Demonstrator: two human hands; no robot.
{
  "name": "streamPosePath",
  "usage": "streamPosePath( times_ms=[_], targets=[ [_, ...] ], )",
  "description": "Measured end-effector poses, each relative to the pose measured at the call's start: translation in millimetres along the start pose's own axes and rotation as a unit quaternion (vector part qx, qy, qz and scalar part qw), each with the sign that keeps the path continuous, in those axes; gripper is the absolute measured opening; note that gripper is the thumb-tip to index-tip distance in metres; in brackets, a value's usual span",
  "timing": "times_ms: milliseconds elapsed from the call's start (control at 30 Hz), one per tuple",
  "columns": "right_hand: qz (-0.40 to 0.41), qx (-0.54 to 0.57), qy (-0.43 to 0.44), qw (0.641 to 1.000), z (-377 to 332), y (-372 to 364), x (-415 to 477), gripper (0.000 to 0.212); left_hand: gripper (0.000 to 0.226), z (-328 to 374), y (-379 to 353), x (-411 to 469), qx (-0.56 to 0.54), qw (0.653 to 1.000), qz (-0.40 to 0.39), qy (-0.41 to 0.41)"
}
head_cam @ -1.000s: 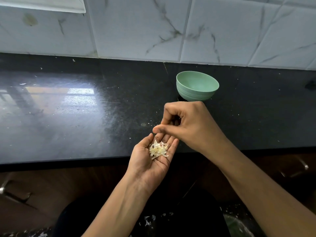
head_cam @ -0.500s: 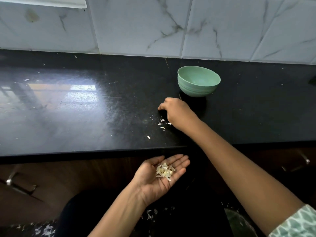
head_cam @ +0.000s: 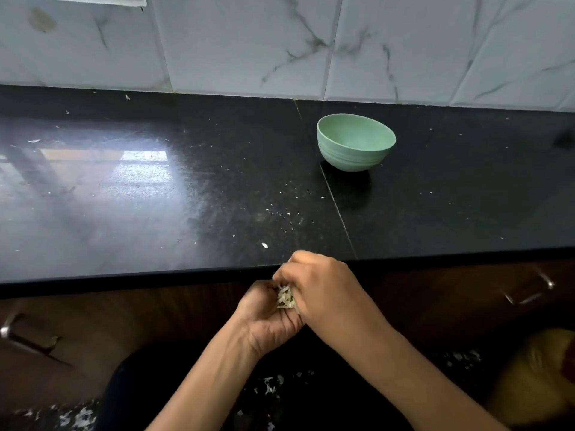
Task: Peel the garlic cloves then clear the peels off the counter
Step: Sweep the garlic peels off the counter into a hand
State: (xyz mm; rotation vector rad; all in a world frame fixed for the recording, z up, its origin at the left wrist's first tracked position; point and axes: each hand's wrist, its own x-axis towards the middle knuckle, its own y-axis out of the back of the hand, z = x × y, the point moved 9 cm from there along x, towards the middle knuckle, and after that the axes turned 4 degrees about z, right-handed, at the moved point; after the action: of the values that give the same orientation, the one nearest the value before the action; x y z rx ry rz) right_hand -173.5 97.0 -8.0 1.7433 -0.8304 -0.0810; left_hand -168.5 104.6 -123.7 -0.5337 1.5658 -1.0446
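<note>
A small heap of pale garlic peels [head_cam: 285, 298] sits in my left hand [head_cam: 267, 315], which is cupped palm-up just below the counter's front edge. My right hand [head_cam: 320, 290] lies over it with its fingers curled, blurred by motion, and closes onto the same peels from above. Only a strip of the peels shows between the two hands, and my left fingers are hidden under the right hand. One loose peel flake [head_cam: 264, 245] and tiny crumbs [head_cam: 280, 213] lie on the black counter [head_cam: 155, 213]. No garlic cloves are visible.
A green bowl [head_cam: 356, 141] stands on the counter behind and right of my hands, its visible inside bare. A marble-tiled wall [head_cam: 280, 42] backs the counter. Wooden drawers with metal handles [head_cam: 529, 290] sit below, and peel scraps [head_cam: 267, 388] litter the dark floor.
My right hand has left the counter near the bowl and come back over the edge onto my left palm. The peel bits it was touching are gone from that spot.
</note>
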Motion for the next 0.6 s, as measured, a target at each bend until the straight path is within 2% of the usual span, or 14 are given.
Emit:
streamPosePath(
  times_ms=[100,200,333,433,500,600],
  targets=[
    [0.055,0.049,-0.039,0.997,16,25,11,0.035,0.041,1,3,5,0.026,1.000,0.007,-0.007],
    [0.110,-0.011,-0.098,0.989,67,44,54,0.036,0.049,2,11,6,0.051,0.998,0.031,0.001],
    [0.021,-0.139,-0.159,0.977,121,20,95,0.039,0.050,3,14,6,0.043,0.998,0.036,0.000],
    [0.039,-0.165,-0.131,0.977,90,9,83,0.031,0.048,5,13,6,0.043,0.999,0.028,-0.006],
    [0.077,-0.173,-0.076,0.979,52,3,60,0.030,0.044,7,12,8,0.042,0.999,0.023,-0.015],
    [0.094,-0.131,-0.031,0.986,16,-1,21,0.027,0.035,8,8,4,0.037,0.999,0.006,-0.024]
  ],
)
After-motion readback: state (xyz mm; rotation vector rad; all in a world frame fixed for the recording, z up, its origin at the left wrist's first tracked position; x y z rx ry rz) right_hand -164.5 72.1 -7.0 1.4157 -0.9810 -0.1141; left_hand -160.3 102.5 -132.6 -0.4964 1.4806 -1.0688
